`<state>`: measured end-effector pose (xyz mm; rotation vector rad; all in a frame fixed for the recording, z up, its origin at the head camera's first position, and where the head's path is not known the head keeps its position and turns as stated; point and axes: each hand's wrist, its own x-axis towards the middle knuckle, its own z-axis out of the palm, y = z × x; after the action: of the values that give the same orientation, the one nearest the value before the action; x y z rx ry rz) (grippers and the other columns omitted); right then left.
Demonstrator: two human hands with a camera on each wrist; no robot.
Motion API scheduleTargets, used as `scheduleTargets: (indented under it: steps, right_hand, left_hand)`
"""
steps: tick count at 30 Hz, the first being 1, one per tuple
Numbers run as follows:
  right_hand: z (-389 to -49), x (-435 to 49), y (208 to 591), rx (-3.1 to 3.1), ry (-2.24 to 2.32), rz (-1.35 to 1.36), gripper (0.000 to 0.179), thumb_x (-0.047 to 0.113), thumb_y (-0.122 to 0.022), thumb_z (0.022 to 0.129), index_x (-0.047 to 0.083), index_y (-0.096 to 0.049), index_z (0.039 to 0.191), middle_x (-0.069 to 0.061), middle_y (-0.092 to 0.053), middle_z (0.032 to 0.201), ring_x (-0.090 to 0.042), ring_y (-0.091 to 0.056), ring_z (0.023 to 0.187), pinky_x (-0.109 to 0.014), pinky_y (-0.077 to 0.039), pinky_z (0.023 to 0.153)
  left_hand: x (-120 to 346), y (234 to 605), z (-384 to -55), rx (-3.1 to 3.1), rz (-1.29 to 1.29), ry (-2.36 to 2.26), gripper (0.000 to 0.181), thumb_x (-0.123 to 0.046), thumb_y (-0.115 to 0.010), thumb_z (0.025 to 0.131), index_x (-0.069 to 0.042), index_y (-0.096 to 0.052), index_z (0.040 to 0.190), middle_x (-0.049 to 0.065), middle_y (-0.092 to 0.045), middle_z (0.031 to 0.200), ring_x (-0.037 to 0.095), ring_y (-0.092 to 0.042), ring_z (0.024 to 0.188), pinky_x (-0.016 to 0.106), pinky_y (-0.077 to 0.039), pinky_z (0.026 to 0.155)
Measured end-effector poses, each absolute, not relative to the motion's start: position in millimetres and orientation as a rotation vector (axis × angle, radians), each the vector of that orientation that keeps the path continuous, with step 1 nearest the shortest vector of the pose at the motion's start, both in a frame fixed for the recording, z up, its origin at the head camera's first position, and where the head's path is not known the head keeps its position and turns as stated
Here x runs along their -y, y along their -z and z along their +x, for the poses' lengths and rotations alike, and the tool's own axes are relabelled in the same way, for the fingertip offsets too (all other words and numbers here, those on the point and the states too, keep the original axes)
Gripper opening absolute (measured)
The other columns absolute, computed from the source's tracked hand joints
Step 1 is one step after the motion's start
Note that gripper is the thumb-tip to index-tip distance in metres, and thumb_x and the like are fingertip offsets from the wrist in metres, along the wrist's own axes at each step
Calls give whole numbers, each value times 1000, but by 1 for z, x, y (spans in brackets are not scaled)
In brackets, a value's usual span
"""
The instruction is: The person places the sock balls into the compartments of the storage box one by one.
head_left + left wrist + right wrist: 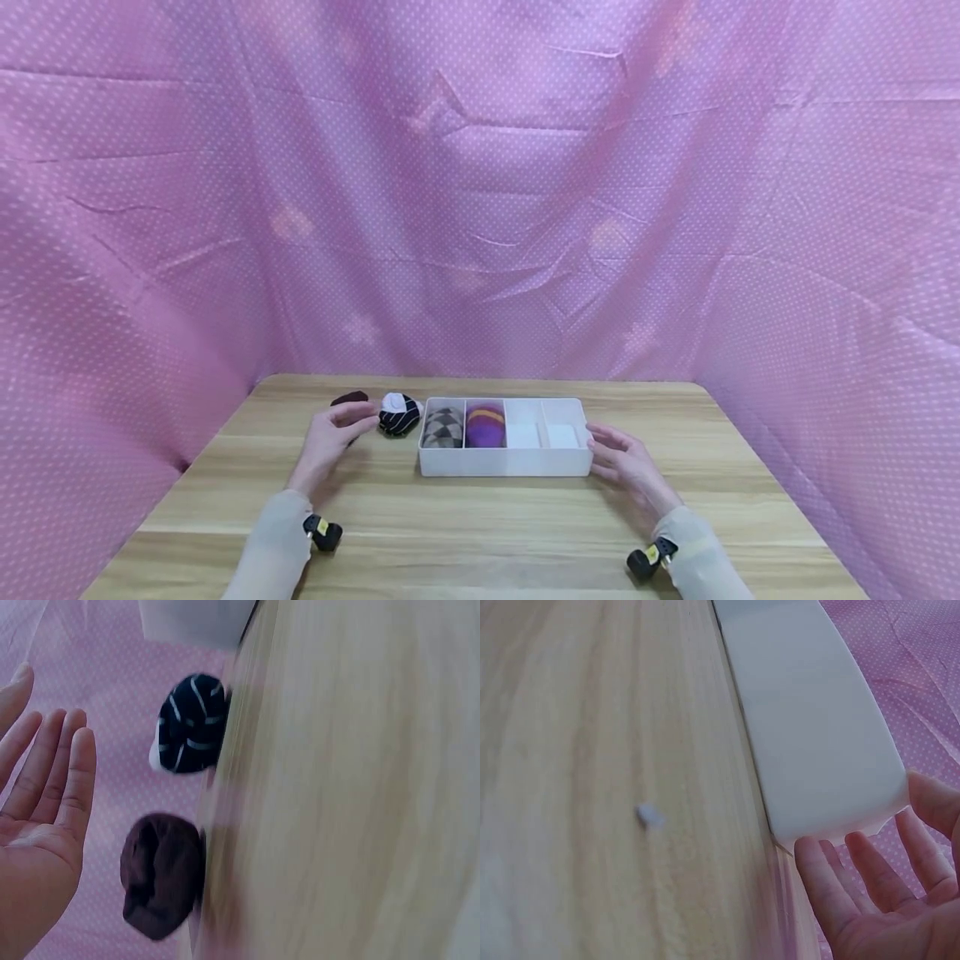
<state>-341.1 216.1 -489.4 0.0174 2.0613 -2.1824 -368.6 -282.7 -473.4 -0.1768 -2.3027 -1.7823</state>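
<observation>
A white divided box [506,462] stands on the table. In its left compartments sit a rolled grey-and-brown checked sock [443,428] and a rolled purple sock [485,427] with an orange stripe; the two right ones hold no socks. My right hand [626,462] is at the box's right end, its extended fingertips against that end in the right wrist view. My left hand [337,437], fingers extended and holding nothing, hovers beside a rolled dark brown sock [163,874], which it partly hides in the head view. A rolled black sock [398,417] with white stripes lies between that hand and the box.
The wooden table [480,533] reaches back to a pink dotted curtain [480,317] that hangs behind and on both sides. A small pale speck [649,816] shows on the wood in the right wrist view.
</observation>
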Motion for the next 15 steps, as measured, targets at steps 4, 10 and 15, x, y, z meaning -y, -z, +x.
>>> scheduleTargets:
  steps: [4, 10, 15]
  right_hand:
    - [-341, -216, 490, -2058, 2187, 18, 59, 14, -65, 94, 1, -40, 146, -22, -46, 144, -19, -63, 110, -41, -51, 99]
    - [-338, -219, 490, -2069, 2172, 21, 60, 16, -66, 93, 1, -41, 146, -22, -47, 143, -19, -64, 108, -40, -52, 97]
    - [-338, -221, 489, -2065, 2159, 6, 59, 14, -65, 94, 2, -41, 146, -23, -44, 145, -19, -64, 108, -40, -52, 97]
  left_hand:
    - [293, 477, -368, 2265, -142, 1802, 48, -21, -80, 82, 4, -65, 120, 8, -73, 112, -2, -66, 92, 14, -51, 81]
    - [307, 481, -366, 2213, -118, 1874, 57, -18, -81, 81, 11, -59, 125, 4, -74, 109, -2, -68, 92, 12, -51, 83]
    - [316, 481, -364, 2252, -95, 1836, 60, -21, -80, 82, 9, -57, 128, 10, -72, 117, -4, -66, 94, 10, -49, 84]
